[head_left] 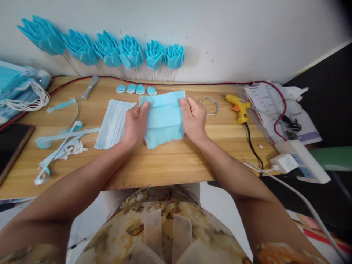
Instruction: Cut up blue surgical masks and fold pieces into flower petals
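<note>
My left hand (136, 123) and my right hand (194, 119) grip the two side edges of a light blue sheet of mask fabric (164, 119), held spread just above the wooden table (165, 165). Thumbs press on top and the fingers are curled under. To the left, partly under my left hand, lies a pleated blue face mask (114, 123) flat on the table. Several small folded blue petals (136, 88) sit in a row behind the sheet.
Blue fabric flowers (110, 49) lean on the wall. Cut mask strips (59, 141) lie left, a mask pack (19, 90) and a dark tablet (11, 146) far left. A tape ring (210, 105), yellow glue gun (239, 106), papers (275, 110) and power strip (302, 161) are right.
</note>
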Motion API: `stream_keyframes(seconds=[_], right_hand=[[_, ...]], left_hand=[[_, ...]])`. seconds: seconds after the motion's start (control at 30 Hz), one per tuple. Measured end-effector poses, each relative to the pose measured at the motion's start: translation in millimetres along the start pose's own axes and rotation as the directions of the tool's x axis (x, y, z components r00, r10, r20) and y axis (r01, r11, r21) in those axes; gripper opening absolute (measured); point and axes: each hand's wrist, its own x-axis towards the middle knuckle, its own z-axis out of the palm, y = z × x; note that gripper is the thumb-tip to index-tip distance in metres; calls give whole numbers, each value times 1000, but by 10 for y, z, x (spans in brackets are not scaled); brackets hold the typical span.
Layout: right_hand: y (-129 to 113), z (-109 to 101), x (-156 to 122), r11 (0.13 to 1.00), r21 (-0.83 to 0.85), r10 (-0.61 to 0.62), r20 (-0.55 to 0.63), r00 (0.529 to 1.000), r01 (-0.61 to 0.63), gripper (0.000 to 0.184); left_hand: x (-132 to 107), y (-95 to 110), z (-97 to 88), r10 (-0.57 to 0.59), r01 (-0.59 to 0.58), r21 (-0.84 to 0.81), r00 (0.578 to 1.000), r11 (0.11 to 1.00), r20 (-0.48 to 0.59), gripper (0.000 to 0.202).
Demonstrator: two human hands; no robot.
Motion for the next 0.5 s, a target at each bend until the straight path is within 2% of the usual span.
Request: stream_keyframes(seconds=[0.07, 0.2, 0.37, 0.5], right_hand=[[12, 10, -9, 1000, -3, 2, 8, 1000, -2, 54], [-4, 49, -42, 999, 19, -42, 80, 996, 40, 49], [15, 24, 6, 999, 34, 3, -5, 1000, -3, 55], [33, 29, -14, 997, 72, -5, 43, 999, 2, 56]], left_hand=[[6, 17, -9, 26, -26, 11, 1000, 1000, -12, 49], [-9, 20, -6, 19, -19, 9, 999, 1000, 49, 47], [63, 39, -51, 65, -65, -3, 997, 998, -33, 46], [46, 61, -26, 31, -32, -25, 999, 999, -9, 42]])
